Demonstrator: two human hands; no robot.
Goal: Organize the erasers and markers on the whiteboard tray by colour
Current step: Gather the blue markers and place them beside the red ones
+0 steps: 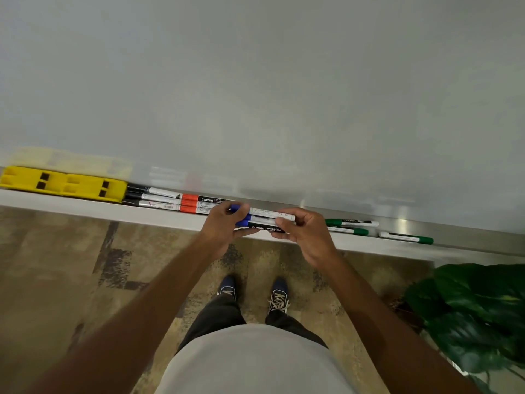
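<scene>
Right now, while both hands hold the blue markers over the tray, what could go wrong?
1. The blue markers are bundled between the left hand and right hand, held only at their ends; one may slip out of the grip and fall to the carpet.
2. The tray is narrow, so a marker set down carelessly could roll off its front edge.
3. The red markers lie close by on the left; pushing the bundle in could disturb them.

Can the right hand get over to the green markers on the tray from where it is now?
Probably yes, once it lets go. The right hand and left hand both grip the blue markers. The green markers lie just to its right on the tray, with nothing between.
</scene>
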